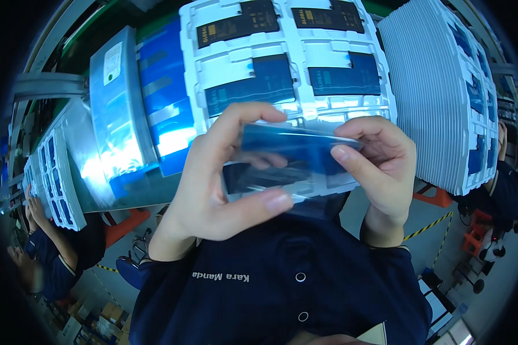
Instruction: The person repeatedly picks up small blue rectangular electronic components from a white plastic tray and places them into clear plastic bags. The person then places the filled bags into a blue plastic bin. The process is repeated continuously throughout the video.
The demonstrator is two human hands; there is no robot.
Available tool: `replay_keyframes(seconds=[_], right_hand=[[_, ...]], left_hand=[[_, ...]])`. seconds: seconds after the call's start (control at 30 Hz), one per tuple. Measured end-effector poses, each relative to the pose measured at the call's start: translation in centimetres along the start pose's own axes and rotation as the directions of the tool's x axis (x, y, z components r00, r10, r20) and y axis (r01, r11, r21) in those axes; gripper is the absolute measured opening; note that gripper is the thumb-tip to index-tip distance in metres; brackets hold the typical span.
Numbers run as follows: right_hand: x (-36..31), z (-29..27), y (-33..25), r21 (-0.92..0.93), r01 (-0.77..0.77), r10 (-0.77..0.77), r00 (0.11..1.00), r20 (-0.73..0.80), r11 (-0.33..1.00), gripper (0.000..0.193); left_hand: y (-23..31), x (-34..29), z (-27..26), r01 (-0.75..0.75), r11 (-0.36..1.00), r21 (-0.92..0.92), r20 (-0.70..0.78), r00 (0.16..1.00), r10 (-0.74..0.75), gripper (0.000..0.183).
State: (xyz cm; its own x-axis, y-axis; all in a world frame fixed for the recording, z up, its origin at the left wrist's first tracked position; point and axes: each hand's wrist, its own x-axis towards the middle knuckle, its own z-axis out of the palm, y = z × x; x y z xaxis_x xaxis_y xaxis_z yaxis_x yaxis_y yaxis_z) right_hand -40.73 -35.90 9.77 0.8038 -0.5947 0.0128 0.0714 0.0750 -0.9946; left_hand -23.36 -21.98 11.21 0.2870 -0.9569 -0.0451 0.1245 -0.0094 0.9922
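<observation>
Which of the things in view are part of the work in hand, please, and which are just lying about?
In hand:
- left hand
- right hand
- clear blue bag
- dark flat pack inside it

Lying about:
- white tray of dark packs
- stack of trays
- shiny foil bags
</observation>
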Motion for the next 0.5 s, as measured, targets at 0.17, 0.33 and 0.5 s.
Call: replay_keyframes(seconds=[0.17,0.33,0.5], right_hand=[[-0.1,2.6,-0.7,0.188,-0.023,0.014,0.998,0.053,0.982,0.023],[0.6,3.2,0.4,0.258,-0.13,0.096,0.985,0.143,0.957,0.02],[2.2,5.7,-0.3,0.211,-0.052,0.001,0.972,0.235,0.976,0.016]], left_hand=[[-1.2,-3.0,-0.5,0.008,0.983,0.181,-0.227,0.973,0.034,0.022],[-0.3,-5.6,-1.5,-0.033,0.989,0.141,-0.279,0.957,0.072,0.021],[0.1,-8.1,-4.3,-0.163,0.915,0.37,-0.176,0.954,0.241,0.033]])
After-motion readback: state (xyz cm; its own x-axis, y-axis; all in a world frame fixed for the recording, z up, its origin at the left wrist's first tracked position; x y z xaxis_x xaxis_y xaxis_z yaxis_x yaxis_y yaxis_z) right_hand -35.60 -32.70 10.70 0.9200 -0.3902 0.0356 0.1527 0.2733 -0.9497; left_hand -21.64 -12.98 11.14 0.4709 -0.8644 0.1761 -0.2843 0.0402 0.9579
